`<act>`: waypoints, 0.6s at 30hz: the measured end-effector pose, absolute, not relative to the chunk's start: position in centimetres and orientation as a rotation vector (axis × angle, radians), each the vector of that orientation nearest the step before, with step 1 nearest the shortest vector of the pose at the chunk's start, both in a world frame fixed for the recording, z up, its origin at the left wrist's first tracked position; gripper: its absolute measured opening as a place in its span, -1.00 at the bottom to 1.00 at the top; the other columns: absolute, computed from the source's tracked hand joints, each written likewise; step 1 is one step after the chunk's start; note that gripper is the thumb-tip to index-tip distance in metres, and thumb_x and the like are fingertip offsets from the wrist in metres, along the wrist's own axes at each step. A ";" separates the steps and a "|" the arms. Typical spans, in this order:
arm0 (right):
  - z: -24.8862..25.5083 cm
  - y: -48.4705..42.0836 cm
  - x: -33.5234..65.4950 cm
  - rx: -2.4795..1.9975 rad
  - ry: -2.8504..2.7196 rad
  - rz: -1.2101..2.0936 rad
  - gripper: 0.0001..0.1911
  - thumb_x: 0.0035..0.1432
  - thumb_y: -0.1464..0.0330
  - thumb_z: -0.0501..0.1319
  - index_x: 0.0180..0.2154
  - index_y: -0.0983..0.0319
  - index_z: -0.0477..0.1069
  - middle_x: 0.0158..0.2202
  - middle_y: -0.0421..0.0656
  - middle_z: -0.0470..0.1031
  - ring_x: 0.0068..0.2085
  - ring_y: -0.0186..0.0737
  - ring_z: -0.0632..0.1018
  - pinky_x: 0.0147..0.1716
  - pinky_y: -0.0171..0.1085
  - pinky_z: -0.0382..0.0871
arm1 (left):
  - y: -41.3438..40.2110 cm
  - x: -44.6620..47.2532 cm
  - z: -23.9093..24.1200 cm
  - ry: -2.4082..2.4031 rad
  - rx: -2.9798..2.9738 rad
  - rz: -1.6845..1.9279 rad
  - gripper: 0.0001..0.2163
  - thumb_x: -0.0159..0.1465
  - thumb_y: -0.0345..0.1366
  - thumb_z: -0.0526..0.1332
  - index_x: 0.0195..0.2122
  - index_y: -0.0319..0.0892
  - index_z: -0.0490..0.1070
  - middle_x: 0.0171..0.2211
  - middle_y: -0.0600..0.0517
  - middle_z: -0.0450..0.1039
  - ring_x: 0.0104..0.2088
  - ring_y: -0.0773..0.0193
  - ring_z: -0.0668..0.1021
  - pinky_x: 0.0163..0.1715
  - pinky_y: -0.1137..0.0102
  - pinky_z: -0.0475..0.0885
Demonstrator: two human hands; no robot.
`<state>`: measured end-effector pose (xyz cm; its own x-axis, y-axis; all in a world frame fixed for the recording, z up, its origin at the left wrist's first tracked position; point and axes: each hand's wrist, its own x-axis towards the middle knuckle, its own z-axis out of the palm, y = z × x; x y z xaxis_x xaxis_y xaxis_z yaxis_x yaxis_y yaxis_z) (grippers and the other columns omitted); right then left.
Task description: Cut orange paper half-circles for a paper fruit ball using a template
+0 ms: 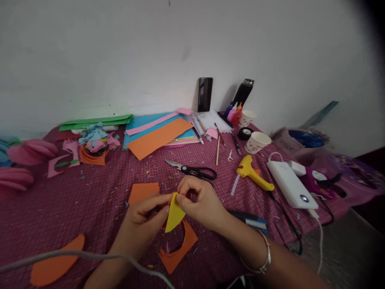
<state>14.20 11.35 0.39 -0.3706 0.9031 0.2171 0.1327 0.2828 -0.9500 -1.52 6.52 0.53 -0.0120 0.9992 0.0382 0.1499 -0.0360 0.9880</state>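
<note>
Between my two hands is a yellow paper piece (174,216) with a pointed lower end and a bit of orange along its left edge. My left hand (142,220) pinches its left side between thumb and fingers. At its top edge, my right hand (200,200) grips it with thumb and forefinger. An orange paper offcut (180,251) with a curved cut lies just below the hands. Behind my left hand rests an orange paper rectangle (144,192). Scissors (195,170) with black handles lie just beyond my right hand.
A yellow glue gun (251,172) and a white power bank (290,184) sit to the right, with cables. Paper cups (258,142) stand behind them. Orange sheets (161,136) lie at the back, pink paper petals (31,151) at the left. A grey cable (99,254) crosses the front.
</note>
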 end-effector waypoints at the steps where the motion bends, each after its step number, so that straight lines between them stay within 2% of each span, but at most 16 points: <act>1: 0.4 11.3 14.2 -0.956 -1.716 1.171 -0.84 -0.02 0.49 0.14 -0.57 0.21 0.21 -0.53 -0.25 0.31 -0.46 -0.35 0.35 -0.44 -0.33 0.26 | 6.5 -1.5 0.5 1.306 1.325 1.163 -0.87 0.09 -0.33 0.30 -0.34 -0.06 0.62 -0.43 0.05 0.60 -0.46 0.31 0.59 -0.49 0.50 0.50; 14: 0.2 11.3 14.2 -0.948 -1.753 1.111 -0.84 -0.03 0.50 0.13 -0.57 0.21 0.21 -0.53 -0.24 0.32 -0.47 -0.34 0.35 -0.46 -0.33 0.23 | 6.4 -1.5 0.5 1.307 1.294 1.180 -0.84 0.06 -0.35 0.31 -0.33 -0.06 0.63 -0.40 0.05 0.62 -0.39 0.28 0.62 -0.41 0.50 0.53; 18: 0.3 11.4 14.2 -0.955 -1.760 1.109 -0.84 -0.03 0.50 0.12 -0.57 0.21 0.20 -0.53 -0.24 0.32 -0.47 -0.34 0.35 -0.47 -0.33 0.22 | 6.5 -1.2 0.6 1.309 1.284 1.182 -0.85 0.07 -0.35 0.30 -0.33 -0.07 0.63 -0.44 0.06 0.60 -0.44 0.31 0.60 -0.45 0.51 0.51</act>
